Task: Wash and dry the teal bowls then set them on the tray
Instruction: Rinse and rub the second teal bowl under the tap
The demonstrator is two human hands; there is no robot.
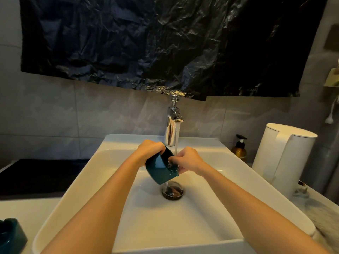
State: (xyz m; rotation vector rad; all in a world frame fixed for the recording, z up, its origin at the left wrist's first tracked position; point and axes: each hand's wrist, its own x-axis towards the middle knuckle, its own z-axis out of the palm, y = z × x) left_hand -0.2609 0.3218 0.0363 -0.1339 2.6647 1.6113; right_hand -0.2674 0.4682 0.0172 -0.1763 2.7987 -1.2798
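Your left hand (151, 150) is gripping the teal bowl (157, 169) by its wall, your right hand (187, 160) is pinching its rim; being wet, it's probably handling slippery, stiff, breakable.

Both arms show bare from the near edge of the view onward. The left forearm (102, 195) and right forearm (247, 198) are slim, smooth and uncovered; the left hand (150, 149) and right hand (189, 160) are bare too.
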